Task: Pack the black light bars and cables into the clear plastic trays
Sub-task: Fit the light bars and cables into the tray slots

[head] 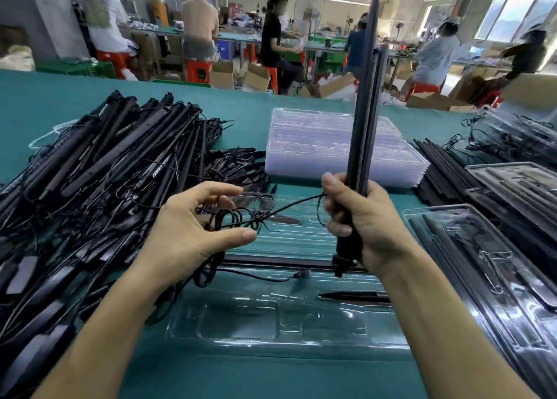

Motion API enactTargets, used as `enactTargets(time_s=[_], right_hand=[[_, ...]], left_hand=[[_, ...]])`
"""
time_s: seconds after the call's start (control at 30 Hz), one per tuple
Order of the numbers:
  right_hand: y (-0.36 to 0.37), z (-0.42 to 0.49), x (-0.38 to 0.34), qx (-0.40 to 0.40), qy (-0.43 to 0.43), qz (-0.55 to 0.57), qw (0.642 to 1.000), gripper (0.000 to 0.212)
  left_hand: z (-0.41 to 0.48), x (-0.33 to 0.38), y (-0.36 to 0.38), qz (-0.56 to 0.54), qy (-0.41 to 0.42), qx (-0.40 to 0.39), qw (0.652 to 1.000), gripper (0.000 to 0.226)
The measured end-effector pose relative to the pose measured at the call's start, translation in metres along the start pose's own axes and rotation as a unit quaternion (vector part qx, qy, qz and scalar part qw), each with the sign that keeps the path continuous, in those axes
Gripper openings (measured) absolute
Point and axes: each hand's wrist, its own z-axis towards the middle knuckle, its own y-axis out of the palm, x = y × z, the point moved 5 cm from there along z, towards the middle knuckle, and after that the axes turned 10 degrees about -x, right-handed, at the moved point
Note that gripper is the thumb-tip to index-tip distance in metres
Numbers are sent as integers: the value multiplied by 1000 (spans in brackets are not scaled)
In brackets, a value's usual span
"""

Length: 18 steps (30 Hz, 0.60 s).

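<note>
Open tray (pixel 241 329): clear moulded plastic, nearest the viewer on the green table (pixel 286 380). Its shallow compartments and long channels run left to right. It is the landmark for every entry below.
Seated bar (pixel 271 261): one black bar lies flat along the tray's far side, with a small plug (pixel 301 273) on a thin lead beside it.
Right hand (pixel 366 220): above the tray's right half, fingers and thumb wrapped tight round the lower end of the light bars (pixel 363 133).
Light bars: a black bundle held upright, rising away from the fist. A short foot with a fitting shows below it, over the tray. The number of bars in the bundle cannot be told.
Left hand (pixel 193 226): above the tray's left half, fingers and thumb loosely curled about the coiled cable (pixel 235 217).
Coiled cable: small black loops at the left palm — one strand runs rightward to the bars at the right fist.
Deciding relation: the bars' long axis stands vertical and the tray's channels lie horizontal. By this judgement the bundle must tip down sideways — right hand leading, left hand placing the coil.
Unpacked pile (pixel 99 172): bars and cables heaped left of the tray.
Filled trays (pixel 482 272): right of the tray, bars inside.
Empty tray stack (pixel 340 148): beyond the tray.
Workers (pixel 271 39): well beyond the tray, at other benches.
</note>
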Motion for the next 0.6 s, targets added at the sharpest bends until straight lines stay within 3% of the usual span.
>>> enactTargets(time_s=[0.2, 0.33, 0.47, 0.6], right_hand=[[-1, 3, -14, -53, -18, -59, 997, 10], [-16, 3, -14, 35, -15, -105, 994, 13], [-32, 1, -26, 96, -74, 48, 991, 14], [-41, -8, -52, 86, -155, 176, 968, 25]], left_hand=[[-6, 8, -4, 57, 30, 42, 997, 34], [-4, -1, -8, 33, -8, 40, 999, 28], [-4, -17, -16, 115, -50, 70, 990, 14], [-8, -27, -39, 302, -104, 179, 931, 16]])
